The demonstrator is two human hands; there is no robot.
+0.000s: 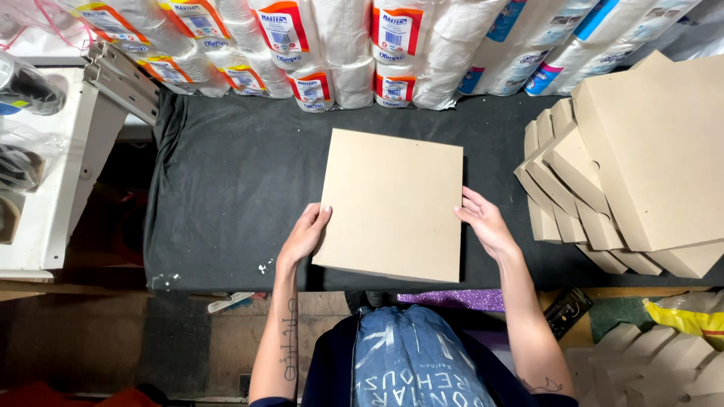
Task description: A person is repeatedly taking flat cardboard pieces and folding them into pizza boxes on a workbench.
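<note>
A flat tan cardboard box (392, 202) lies on a black cloth-covered table (226, 188) in front of me. My left hand (305, 235) rests against its left edge, fingers together and touching the card. On the opposite side, my right hand (484, 222) presses the right edge with fingers spread. Both hands hold the box by its sides. A stack of folded tan cardboard boxes (603, 196) sits to the right, topped by a large flat one (656, 143).
Wrapped packs of paper rolls (339, 45) line the back of the table. A white shelf unit (53, 166) with bagged items stands at the left. Below right lie a yellow bag (686, 313) and more cardboard pieces (648, 362).
</note>
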